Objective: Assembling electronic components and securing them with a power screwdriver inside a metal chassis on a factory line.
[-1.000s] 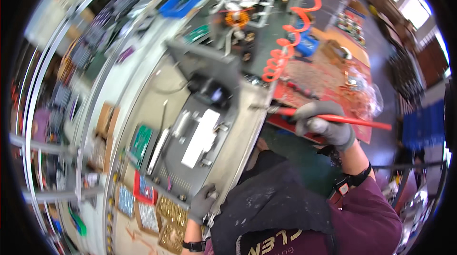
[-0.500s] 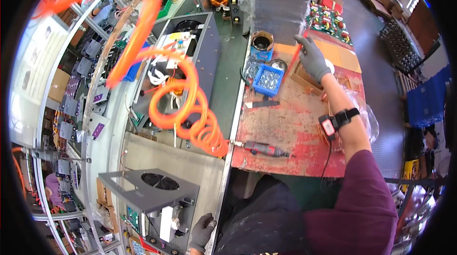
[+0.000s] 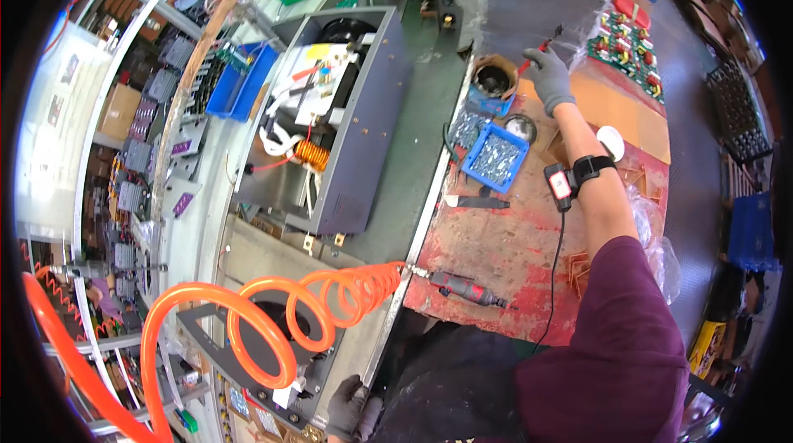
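My right hand (image 3: 547,79), in a grey glove, is closed round a slim red tool with a dark end (image 3: 557,32), held up by a wrapped grey stack (image 3: 533,9). Just left of it stands a round tub of dark material (image 3: 492,79). Nearer me are a blue tray of small metal fasteners (image 3: 497,155) and a shallow metal dish (image 3: 521,128). My left hand (image 3: 353,410), also gloved, is low beside a grey metal housing (image 3: 216,335) with its fingers curled; what they hold, if anything, is hidden. Orange coiled hose partly covers that housing.
A power screwdriver (image 3: 467,287) lies on the worn red bench (image 3: 462,236), joined to the orange coiled air hose (image 3: 239,311). Left of the bench stands a large open grey cabinet (image 3: 355,145) with copper coils. Circuit boards (image 3: 628,54) lie at the far right.
The red tool has swung from pointing down over the bench to its dark end pointing up. The orange hose has dropped from over the large cabinet to across the lower left.
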Demonstrator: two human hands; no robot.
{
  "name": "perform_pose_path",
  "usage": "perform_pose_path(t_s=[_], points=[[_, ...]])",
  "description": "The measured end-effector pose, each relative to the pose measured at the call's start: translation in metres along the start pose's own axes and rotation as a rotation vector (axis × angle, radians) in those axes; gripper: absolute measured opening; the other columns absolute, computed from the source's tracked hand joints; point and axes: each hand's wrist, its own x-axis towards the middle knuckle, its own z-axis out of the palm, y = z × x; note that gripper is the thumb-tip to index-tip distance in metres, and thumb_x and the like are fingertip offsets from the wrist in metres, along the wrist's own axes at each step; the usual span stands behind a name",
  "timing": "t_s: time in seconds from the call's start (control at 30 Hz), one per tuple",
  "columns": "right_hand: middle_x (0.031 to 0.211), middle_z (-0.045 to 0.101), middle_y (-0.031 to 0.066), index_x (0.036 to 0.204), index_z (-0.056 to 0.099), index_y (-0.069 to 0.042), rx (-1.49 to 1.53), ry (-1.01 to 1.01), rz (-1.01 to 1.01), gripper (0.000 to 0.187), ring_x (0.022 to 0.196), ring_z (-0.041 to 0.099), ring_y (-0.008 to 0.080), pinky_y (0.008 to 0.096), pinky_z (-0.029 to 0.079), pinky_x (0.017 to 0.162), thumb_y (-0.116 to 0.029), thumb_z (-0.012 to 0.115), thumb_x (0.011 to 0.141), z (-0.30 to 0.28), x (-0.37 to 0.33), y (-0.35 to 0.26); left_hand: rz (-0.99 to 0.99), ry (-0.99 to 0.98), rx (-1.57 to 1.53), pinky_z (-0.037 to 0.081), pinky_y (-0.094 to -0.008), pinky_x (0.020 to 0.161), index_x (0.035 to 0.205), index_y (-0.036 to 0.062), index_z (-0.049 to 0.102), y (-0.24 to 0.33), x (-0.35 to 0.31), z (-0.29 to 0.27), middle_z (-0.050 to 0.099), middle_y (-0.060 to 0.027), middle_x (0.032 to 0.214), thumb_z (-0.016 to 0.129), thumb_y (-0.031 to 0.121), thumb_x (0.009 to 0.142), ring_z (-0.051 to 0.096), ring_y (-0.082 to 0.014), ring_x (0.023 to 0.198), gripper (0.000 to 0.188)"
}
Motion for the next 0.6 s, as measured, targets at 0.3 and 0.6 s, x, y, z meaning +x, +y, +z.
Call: perform_pose_path(t_s=[0.3, 0.6], points=[[0.104, 0.054, 0.0156, 0.095, 0.059, -0.006, -0.088, -0.197, -0.034, 0.017, 0.099, 0.053, 0.0331, 0.04, 0.043, 0.083, -0.016, 0.059, 0.082, -0.021, -0.129, -0.093, -0.031, 0.047, 0.159, 0.044, -0.0317, 0.09, 0.119, -0.0018, 0.053, -0.033, -0.007, -0.012, 0.061, -0.0155, 0.111, 0.059, 0.02, 0.087, 0.058, -0.0221, 0.102, 0.04], [0.094, 0.061, 0.0138, 0.09, 0.061, -0.007, 0.153, -1.043, -0.284, 0.02, 0.085, 0.06, 0.0311, 0.039, 0.047, 0.076, -0.023, 0.06, 0.08, -0.031, -0.334, -0.27, -0.024, 0.197, 0.054, 0.043, -0.0334, 0.092, 0.117, 0.0024, 0.058, -0.143, -0.021, -0.05, 0.062, -0.0165, 0.111, 0.058, 0.03, 0.086, 0.058, -0.0268, 0.106, 0.041]])
